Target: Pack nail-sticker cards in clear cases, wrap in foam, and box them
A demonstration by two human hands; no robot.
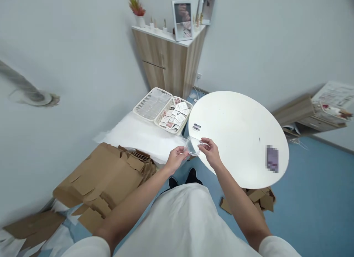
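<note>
A small clear plastic box (193,146) is held between my two hands, above the gap between the round table and the white-covered surface. My left hand (177,157) pinches its left edge. On the other side, my right hand (209,150) grips the right edge with thumb and fingers. A card with dark oval pieces (196,127) lies on the table just beyond the box. Behind my hands stands a white basket (179,132) full of small printed cards (177,115). Beside it, another basket (143,116) contains clear plastic pieces (155,104).
The round white table (235,128) bears a blurred purple item (272,159) at its right. Flattened cardboard boxes (107,179) are stacked at left, and more cardboard (260,200) lies under the table. A wooden cabinet (171,61) fills the corner; a shelf unit (312,118) stands right.
</note>
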